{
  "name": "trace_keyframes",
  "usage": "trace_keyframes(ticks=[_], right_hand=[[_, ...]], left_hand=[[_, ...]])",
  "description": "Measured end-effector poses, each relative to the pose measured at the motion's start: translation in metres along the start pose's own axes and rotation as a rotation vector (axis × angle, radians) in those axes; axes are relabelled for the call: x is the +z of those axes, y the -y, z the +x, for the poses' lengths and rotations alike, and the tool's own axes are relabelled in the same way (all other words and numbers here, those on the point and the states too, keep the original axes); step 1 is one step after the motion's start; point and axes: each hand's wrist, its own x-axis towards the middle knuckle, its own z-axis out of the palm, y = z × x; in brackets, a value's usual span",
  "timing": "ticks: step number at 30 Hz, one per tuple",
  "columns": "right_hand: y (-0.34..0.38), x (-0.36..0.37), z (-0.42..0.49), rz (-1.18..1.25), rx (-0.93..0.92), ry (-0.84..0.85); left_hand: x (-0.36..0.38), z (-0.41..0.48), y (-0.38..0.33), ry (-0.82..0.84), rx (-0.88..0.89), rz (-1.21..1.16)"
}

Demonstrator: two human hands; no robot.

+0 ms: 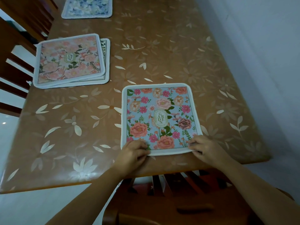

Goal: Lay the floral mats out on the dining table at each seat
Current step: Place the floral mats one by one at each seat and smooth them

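At the near end of the table (146,46), just in from its edge, lies the blue mat (159,117), flat on the brown flower-patterned cover, its white border square to the edge and a "GARDEN" oval at its centre. The left hand (134,151) grips its corner at 7 o'clock, fingers curled and pinching the border, thumb under or beside the edge. The right hand (205,147) takes the corner at 5 o'clock the same way, fingers bent on top of the print and pinching the white rim, which lifts slightly there. Both forearms reach in from 6 o'clock over the back of a wooden chair (178,200) tucked under the near edge.

At 10 o'clock from the blue mat, well apart, sits the pink mat (69,60), resting on another mat (106,62) of which only a white edge strip with a dark line shows at the right and bottom. They lie at the table's left edge, slightly overhanging it. Farther off, at 11 o'clock, a pale mat (87,7) with bluish flowers lies flat, cut off by the top of the view. More chairs (14,69) stand along the left side at 9 o'clock. A plain pale wall (267,54) runs along the right.
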Motion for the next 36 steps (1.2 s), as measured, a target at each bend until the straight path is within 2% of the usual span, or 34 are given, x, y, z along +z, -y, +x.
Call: trace_keyframes(ticks=[5, 12, 26, 32, 36], right_hand=[[-0.002, -0.002, -0.001, -0.045, -0.003, 0.074], [0.004, -0.006, -0.006, -0.101, -0.006, 0.049], [-0.008, -0.03, -0.016, -0.024, 0.026, 0.097], [-0.007, -0.03, -0.018, -0.04, 0.04, 0.072], [-0.006, -0.031, -0.018, -0.03, 0.048, 0.044]], left_hand=[[0.002, -0.002, 0.001, 0.008, 0.032, 0.012], [0.009, -0.003, 0.001, -0.021, 0.05, 0.063], [0.016, 0.019, -0.007, 0.107, 0.136, 0.019], [0.012, 0.011, -0.005, 0.079, 0.102, 0.003], [0.008, 0.004, -0.005, 0.039, -0.078, -0.097]])
